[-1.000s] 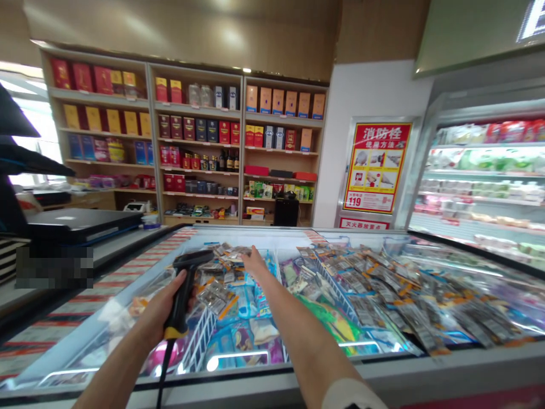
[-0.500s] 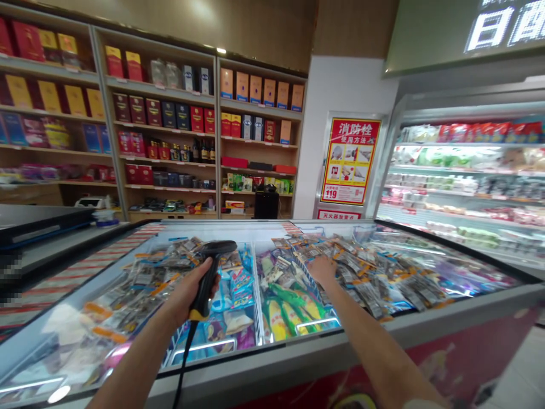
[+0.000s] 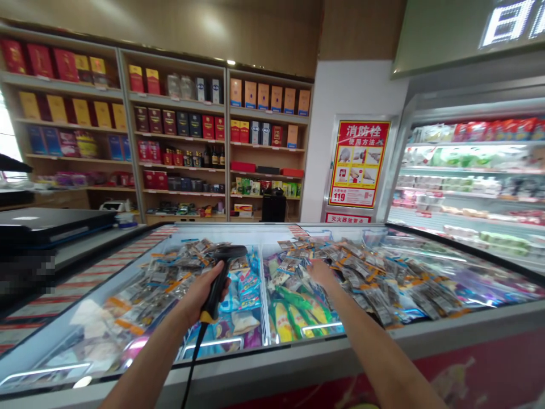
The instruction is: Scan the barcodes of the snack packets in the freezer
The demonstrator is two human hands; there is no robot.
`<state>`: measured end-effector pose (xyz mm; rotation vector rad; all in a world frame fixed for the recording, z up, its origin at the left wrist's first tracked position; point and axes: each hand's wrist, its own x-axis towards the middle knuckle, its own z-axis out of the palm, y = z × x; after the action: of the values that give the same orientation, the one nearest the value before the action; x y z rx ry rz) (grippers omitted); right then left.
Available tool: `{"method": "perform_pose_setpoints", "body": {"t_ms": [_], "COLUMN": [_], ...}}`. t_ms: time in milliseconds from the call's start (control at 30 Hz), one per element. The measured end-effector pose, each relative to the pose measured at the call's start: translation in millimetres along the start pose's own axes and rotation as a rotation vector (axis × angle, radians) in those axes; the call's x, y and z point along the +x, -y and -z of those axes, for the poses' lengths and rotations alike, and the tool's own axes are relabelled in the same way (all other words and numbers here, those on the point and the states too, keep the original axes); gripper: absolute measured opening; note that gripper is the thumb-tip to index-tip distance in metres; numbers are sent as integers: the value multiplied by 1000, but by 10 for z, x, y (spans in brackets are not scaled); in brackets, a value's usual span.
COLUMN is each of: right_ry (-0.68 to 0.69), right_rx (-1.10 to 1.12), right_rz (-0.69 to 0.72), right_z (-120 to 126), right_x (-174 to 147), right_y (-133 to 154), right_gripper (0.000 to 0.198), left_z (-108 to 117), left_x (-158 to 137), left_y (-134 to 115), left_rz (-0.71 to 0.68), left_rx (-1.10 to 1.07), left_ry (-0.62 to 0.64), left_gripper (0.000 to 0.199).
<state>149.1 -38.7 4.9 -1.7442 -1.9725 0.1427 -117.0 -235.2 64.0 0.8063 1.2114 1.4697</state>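
Scanner (image 3: 216, 292) in left hand (image 3: 204, 291)

Grasped by its handle, its long axis tilts up and rightward. The right hand (image 3: 322, 274) sits nearest the packet heap (image 3: 381, 284) spreading away to its right; whether it grasps anything, I cannot tell.

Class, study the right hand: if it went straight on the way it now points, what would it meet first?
Most likely the grey-and-orange packets just beyond the right hand. Depth is unclear from this single view, so it may be touching some of them.
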Motion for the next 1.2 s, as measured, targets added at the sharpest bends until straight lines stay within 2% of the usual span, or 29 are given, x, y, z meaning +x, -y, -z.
{"method": "perform_pose_setpoints", "body": {"t_ms": [167, 233, 333, 400, 500, 600, 700, 900, 1033, 1200], "right_ry": [19, -12, -31, -41, -99, -110, -74, -72, -68, -94], "right_rx": [-28, -41, 36, 237, 703, 1097, 1284, 1332, 1255, 1312], "right_rz": [-127, -126, -100, -65, 12, 33, 23, 60, 107, 96], "right_z": [-94, -143, -239, -314, -415, -468, -481, -525, -542, -550], "right_x": [-79, -100, -75, -27, 24, 3, -46, -57, -57, -51], "right_y": [388, 531, 613, 604, 589, 632, 706, 762, 768, 783], "right_gripper": [58, 54, 33, 21, 15, 23, 32, 34, 36, 36], "left_z": [31, 63, 138, 185, 213, 194, 165, 111, 38, -66], "left_x": [-33, -49, -60, -60, -56, -65, -92, -145, -146, -120], "left_y": [9, 8, 2, -4, -15, -28, -44, -73, -94, -89], "left_rz": [-33, -40, -62, -78, -79, -50, -35, 18, 24, 41], "left_rx": [9, -3, -13, -14, -24, -55, -75, -49, -44, -71], "left_ry": [4, 9, 6, -4, -2, 45, 125, 248, 262, 230], "left_gripper": [32, 32, 30, 29, 29, 30, 30, 30, 30, 24]}}
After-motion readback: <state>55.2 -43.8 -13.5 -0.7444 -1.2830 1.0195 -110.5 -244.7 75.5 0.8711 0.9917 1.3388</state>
